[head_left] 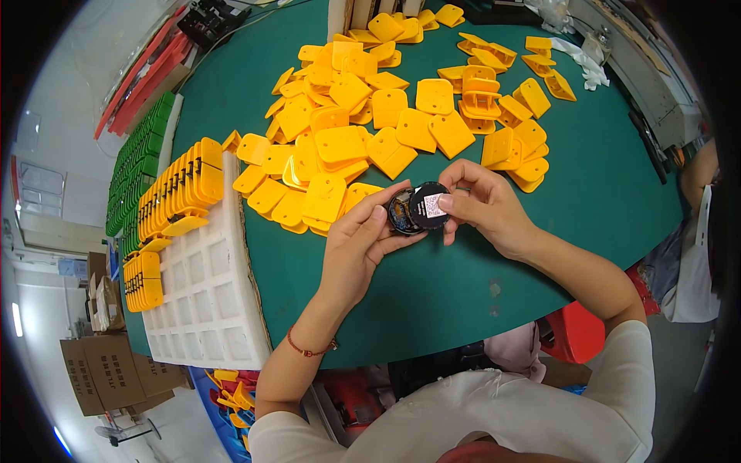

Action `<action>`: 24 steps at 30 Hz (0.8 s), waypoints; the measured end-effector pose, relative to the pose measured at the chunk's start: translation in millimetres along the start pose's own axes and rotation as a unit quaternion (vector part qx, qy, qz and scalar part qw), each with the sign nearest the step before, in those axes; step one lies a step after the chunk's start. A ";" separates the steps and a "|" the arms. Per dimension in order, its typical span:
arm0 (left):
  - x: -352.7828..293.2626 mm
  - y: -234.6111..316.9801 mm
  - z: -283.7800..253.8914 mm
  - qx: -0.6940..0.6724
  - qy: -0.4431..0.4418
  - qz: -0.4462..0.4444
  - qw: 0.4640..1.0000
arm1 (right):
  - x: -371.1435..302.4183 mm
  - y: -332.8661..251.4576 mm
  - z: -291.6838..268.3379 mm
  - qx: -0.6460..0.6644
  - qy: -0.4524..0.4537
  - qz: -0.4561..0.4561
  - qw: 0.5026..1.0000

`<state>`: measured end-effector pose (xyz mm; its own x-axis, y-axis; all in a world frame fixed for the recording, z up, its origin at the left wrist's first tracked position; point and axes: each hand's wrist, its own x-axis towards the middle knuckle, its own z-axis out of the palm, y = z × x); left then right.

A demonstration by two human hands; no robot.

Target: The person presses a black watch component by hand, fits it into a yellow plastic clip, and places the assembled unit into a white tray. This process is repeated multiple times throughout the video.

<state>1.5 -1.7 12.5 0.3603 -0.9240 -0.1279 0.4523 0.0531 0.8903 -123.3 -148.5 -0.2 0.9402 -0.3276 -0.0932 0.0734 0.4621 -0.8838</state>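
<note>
Both hands meet above the green table (540, 231): left hand (356, 247) cradles a round black part (421, 207), right hand (482, 204) fingertips pinching its rim, steadying it; yellow plates (363, 139) heaped behind.

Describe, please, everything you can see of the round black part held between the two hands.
The round black part is a small disc, seemingly plastic, with a pale square sticker on its upper face and what looks like circuitry at its left edge. It is held above the green table, tilted toward the camera. The left hand cups it from below-left; the right hand pinches its right side.
</note>
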 end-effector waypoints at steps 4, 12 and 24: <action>0.1 0.6 0.4 -0.025 0.002 -0.004 1.000 | -0.9 -0.3 2.8 0.013 0.007 -0.007 1.000; -1.3 2.9 0.9 -0.055 -0.003 -0.012 0.998 | -0.8 0.4 2.0 0.027 -0.009 0.002 1.000; -2.8 -0.9 5.1 -0.013 0.019 0.017 1.000 | -0.3 -2.5 -2.3 -0.030 -0.009 -0.039 0.999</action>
<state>-4.0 -1.1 14.3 0.4058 -0.9068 -0.1138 0.4595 0.0949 0.8831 -124.5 -151.4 1.0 0.9381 -0.3460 -0.0153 0.1272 0.3855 -0.9139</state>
